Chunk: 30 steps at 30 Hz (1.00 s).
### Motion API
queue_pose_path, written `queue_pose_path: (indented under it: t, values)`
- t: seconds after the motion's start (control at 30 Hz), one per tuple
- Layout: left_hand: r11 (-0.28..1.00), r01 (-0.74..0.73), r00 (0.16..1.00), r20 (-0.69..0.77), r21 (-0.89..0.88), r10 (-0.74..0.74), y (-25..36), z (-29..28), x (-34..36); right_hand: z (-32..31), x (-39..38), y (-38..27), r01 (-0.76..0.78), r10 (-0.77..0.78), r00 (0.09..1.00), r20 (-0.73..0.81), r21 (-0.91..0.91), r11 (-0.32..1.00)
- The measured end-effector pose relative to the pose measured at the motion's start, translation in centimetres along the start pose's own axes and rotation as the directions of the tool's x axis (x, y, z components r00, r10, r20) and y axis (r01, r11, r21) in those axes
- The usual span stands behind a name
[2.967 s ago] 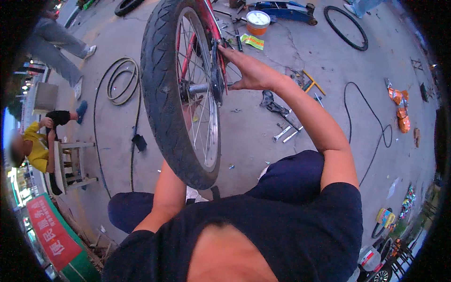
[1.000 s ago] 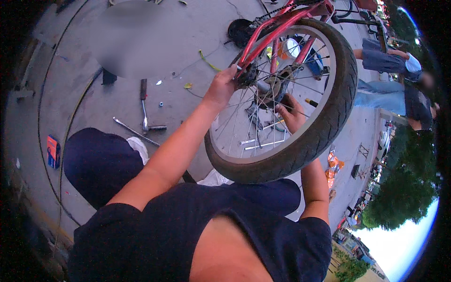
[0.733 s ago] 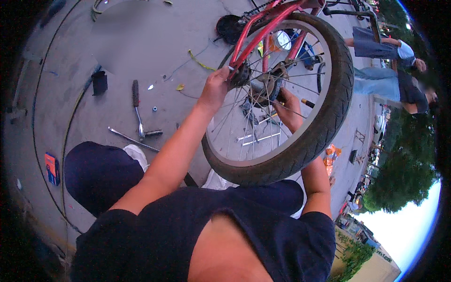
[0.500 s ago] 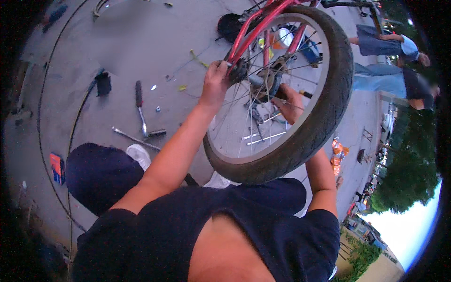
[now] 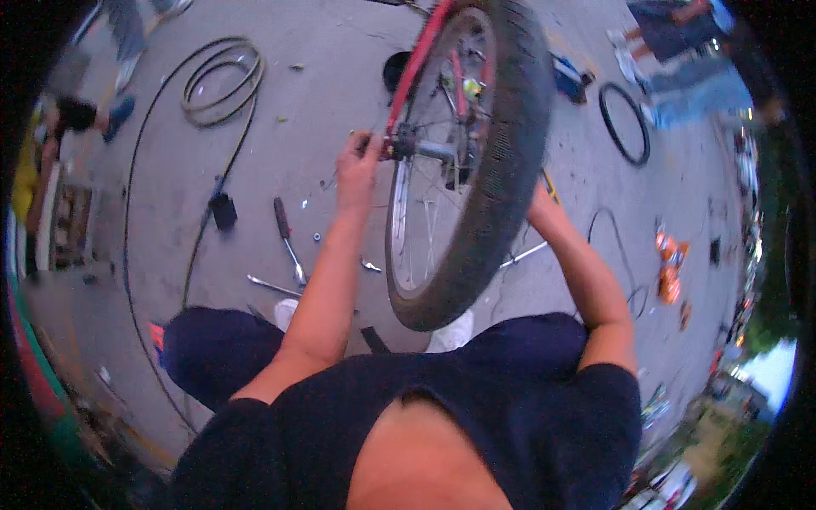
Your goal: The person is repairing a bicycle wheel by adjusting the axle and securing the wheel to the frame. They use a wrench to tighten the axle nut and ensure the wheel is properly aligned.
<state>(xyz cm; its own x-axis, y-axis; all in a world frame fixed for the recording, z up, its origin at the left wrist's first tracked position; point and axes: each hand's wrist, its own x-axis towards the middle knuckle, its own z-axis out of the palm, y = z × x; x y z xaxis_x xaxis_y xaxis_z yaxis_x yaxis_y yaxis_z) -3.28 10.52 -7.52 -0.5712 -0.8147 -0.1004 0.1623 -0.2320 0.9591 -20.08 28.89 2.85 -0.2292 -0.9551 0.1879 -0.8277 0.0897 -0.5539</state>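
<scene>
A bicycle wheel with a thick black tyre (image 5: 510, 144) stands before me, seen at a slant, in a red bicycle frame (image 5: 416, 72). My left hand (image 5: 359, 161) is closed at the left end of the axle, beside the hub (image 5: 435, 150), where the red tube ends. What its fingers pinch is too small to make out. On the other side of the wheel is my right hand (image 5: 539, 206), its fingers hidden behind the tyre. A yellow-and-black handle (image 5: 550, 184) shows close to it.
A ratchet wrench (image 5: 283, 223), a metal bar (image 5: 272, 286) and a small nut (image 5: 317, 237) lie left on the ground. A hose (image 5: 127, 212) coils farther left. At right are a loose tyre (image 5: 604, 115), an orange bag (image 5: 671, 272) and people standing (image 5: 693, 89).
The view has shifted, and the wheel now shows more edge-on. My right hand has gone from among the spokes near the hub to behind the tyre. My left hand stays at the axle end.
</scene>
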Motion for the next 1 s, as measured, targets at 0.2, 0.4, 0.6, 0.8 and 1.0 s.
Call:
queue_pose_path:
  t: [0.2, 0.4, 0.6, 0.8, 1.0]
  values:
    - [0.982, 0.167, 0.969, 0.196, -0.091, -0.147, 0.9, -0.7, 1.1, 0.5, 0.1, 1.4, -0.008, 0.012, 0.997, 0.081, -0.058, 0.998]
    - [0.914, 0.342, 0.929, 0.226, -0.218, -0.293, 0.8, -0.3, 0.7, 0.7, 0.0, 3.4, 0.036, -0.039, 0.995, 0.091, 0.032, 0.999]
    - [0.905, 0.367, 0.92, 0.223, -0.213, -0.321, 1.9, -0.5, 1.2, 1.8, -0.7, 1.7, -0.113, 0.109, 0.993, -0.035, -0.114, 0.987]
    - [0.917, 0.345, 0.932, 0.187, -0.2, -0.31, 1.6, -0.3, 1.6, 2.8, -1.0, 1.3, -0.491, 0.56, 0.789, 0.254, 0.808, 0.325]
    - [0.993, 0.096, 0.989, 0.102, 0.073, -0.103, 0.9, -1.2, 1.4, 3.1, -0.4, -1.5, -0.442, 0.446, 0.807, 0.386, 0.896, 0.025]
